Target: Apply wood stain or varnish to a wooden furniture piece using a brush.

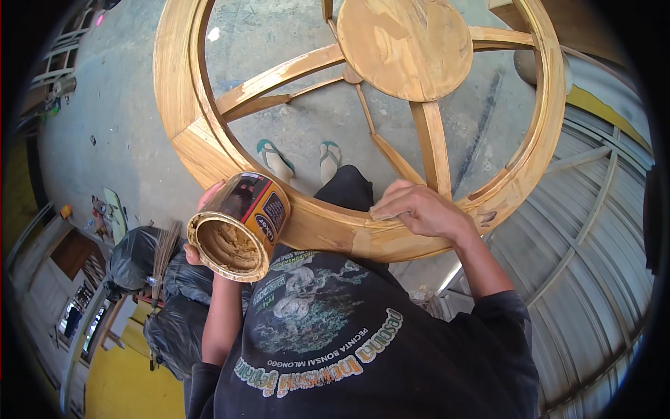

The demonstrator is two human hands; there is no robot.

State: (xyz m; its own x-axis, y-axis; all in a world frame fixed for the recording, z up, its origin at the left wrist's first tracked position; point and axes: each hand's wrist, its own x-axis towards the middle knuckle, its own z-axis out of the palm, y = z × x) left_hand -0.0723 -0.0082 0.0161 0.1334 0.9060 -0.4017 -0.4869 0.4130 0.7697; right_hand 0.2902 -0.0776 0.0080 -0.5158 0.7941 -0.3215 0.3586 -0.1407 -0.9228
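The round wooden frame (174,84) stands in front of us over a grey concrete floor (118,105), its near rim close to our waist. Curved wooden bars (279,77) run from the rim to a wooden disc (405,49) in the middle, and paler patches mark the disc and the rim. Our right hand (422,209) is at the near rim, right of its middle, the fingers bent and drawn close together in a narrow shape, their tips against the wood. There seems to be a thin tan piece at those fingertips, but we cannot tell whether we are pinching it or just see smeared skin.

Our left hand (211,193) is wrapped around a can (255,199) with a dark and orange label, thumb and fingers showing at its side while the palm is hidden behind it. The can is tilted, its open mouth turned toward us, in front of the near left part of the rim. Inside is tan paste (234,244), lumpy and hollowed, with smears along the can's lip.

Through the frame we see our green sandals (272,150). Black plastic bags (174,335) and a broom (164,255) are at our left; corrugated metal sheeting (586,230) is at our right. The frame's far edge is cut off at the top.
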